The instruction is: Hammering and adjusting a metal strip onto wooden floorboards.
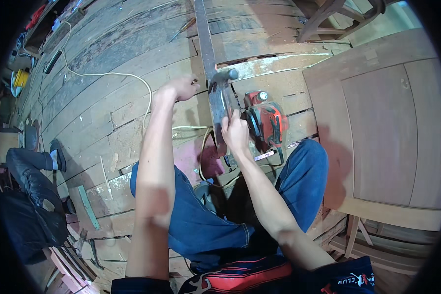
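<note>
Head view: a blurred tool, probably a hammer [221, 82], is gripped by the wrapped fingers of the right hand [236, 134], its head directed forward over a long dark board [206, 36]. The board's long axis is pointed away from the body; at its left, the left hand [179, 89] is held, fingers loosely curled, nothing grasped. No container is made out nearby.

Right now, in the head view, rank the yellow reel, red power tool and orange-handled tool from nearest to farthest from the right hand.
1. Red power tool: beside the right hand, rightward.
2. Orange-handled tool: ahead, slightly left.
3. Yellow reel: far left.
</note>
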### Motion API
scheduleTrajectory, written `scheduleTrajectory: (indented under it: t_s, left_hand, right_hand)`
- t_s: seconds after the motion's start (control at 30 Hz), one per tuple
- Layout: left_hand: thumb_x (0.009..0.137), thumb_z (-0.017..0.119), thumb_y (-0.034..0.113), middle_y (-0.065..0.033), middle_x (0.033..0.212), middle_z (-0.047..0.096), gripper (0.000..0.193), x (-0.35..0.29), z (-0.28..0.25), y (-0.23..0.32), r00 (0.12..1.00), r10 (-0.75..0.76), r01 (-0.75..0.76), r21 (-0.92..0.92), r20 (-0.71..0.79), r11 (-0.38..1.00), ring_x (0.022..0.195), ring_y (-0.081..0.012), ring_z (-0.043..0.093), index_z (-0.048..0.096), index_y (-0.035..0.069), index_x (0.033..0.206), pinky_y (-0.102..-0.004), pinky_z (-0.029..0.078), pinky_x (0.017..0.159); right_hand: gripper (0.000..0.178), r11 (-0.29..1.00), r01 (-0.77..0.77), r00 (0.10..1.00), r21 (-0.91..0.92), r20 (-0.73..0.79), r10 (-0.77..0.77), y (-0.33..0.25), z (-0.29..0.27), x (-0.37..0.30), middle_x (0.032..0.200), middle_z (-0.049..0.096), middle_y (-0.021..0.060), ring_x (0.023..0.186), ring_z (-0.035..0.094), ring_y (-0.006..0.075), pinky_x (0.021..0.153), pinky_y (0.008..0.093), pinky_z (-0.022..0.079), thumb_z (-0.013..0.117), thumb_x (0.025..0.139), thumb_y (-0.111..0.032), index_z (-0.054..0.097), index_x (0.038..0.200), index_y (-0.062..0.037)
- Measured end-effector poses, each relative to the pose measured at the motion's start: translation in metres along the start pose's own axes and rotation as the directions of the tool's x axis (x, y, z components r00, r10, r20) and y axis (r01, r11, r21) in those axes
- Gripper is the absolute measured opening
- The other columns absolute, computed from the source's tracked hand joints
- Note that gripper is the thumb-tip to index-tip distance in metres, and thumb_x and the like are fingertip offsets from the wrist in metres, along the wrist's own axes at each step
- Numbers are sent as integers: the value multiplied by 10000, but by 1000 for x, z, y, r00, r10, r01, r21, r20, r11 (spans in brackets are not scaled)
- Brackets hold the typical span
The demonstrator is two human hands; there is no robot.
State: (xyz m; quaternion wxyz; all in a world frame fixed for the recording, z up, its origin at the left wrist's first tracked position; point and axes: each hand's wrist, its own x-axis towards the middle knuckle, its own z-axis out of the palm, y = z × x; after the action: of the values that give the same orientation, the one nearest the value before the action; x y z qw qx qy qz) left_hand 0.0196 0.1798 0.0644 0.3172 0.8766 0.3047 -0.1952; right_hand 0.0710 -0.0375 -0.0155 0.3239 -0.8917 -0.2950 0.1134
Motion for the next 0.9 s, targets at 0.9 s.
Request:
scheduleTrajectory:
  t_s: [0.9]
  left_hand:
    - [924, 488, 251, -179, 1257, 569, 435, 15, 4, 4, 999, 53, -53, -6, -5, 999, 1155, -304, 546, 495, 45, 1307, -372, 418, 984]
  right_hand:
    - [256, 998, -37, 997, -47, 60, 40, 3, -5, -5, 701, 616, 291, 702, 619, 472, 638, 541, 503, 536, 862, -227, 526, 888, 27]
